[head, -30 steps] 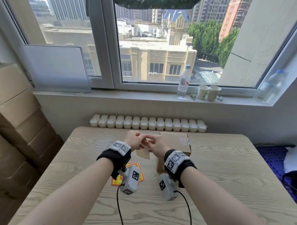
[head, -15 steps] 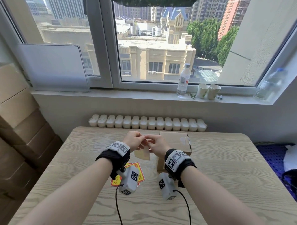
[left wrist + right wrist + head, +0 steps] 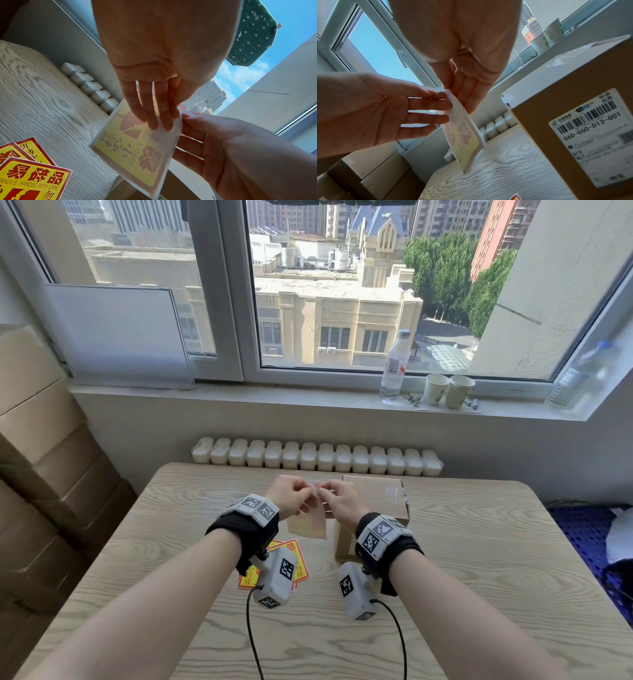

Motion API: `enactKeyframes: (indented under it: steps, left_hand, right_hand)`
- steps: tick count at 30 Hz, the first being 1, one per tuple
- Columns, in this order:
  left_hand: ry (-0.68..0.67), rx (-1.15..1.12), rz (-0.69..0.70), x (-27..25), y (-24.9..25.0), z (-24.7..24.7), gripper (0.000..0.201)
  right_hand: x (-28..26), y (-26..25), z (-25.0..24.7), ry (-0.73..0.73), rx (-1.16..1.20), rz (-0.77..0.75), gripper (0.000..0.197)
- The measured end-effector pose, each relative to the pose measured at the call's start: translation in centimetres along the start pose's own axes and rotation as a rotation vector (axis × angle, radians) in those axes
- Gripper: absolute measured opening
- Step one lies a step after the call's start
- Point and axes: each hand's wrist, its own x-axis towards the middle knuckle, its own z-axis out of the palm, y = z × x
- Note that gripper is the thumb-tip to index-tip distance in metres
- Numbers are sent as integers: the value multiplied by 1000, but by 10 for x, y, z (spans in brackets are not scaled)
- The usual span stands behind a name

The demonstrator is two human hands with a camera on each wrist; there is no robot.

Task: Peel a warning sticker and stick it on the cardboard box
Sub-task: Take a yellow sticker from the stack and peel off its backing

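- While both hands are working above the desk [image 3: 479, 542], the sticker [image 3: 307, 525] is hanging between them, raised off the wood and just left of the box [image 3: 373, 498].
- Left hand [image 3: 291, 499] is pinching the sticker's top corner; its fingers [image 3: 154, 108] are lying flat against the backing, where the print is showing through reversed.
- Right hand [image 3: 342, 503] is nipping the same corner from the other side, its remaining fingers [image 3: 188, 142] spread loosely behind the sheet.
- Whether the backing is separating yet, I cannot tell.
- Box is standing on the desk, its shipping label [image 3: 590, 135] facing the person.
- Spare stickers [image 3: 32, 175] are lying overlapped on the desk under the left wrist.
- Bottle [image 3: 395, 364] and two cups [image 3: 448, 390] are standing on the sill.
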Motion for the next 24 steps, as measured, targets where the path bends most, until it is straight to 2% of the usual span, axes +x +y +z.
enactKeyframes:
  steps: [3,8,12,16,20,22,24]
  left_hand:
    - [34,18,-9,0,-1,-1,28]
    - [52,43,-33,-3,-4,-6,15]
    - [59,85,-65,-4,-13,-14,25]
    - [107,92,-82,-4,-21,-23,25]
    - [200,57,-58,-2,-25,-29,24]
    - [190,21,-79,0,-26,-30,23]
    - [121,-47,-111,2,-25,-25,21]
  right_hand:
    - [3,3,2,56,-93,-12,21]
    - [5,4,1,117,-106,-7,12]
    - [5,4,-6,159,-83,9,15]
    - [2,0,-12,215,19,41,24]
    - [1,1,-20,246,54,63,16]
    - [1,3,-22,228,92,74,15]
    - [0,3,-22,213,106,72,18]
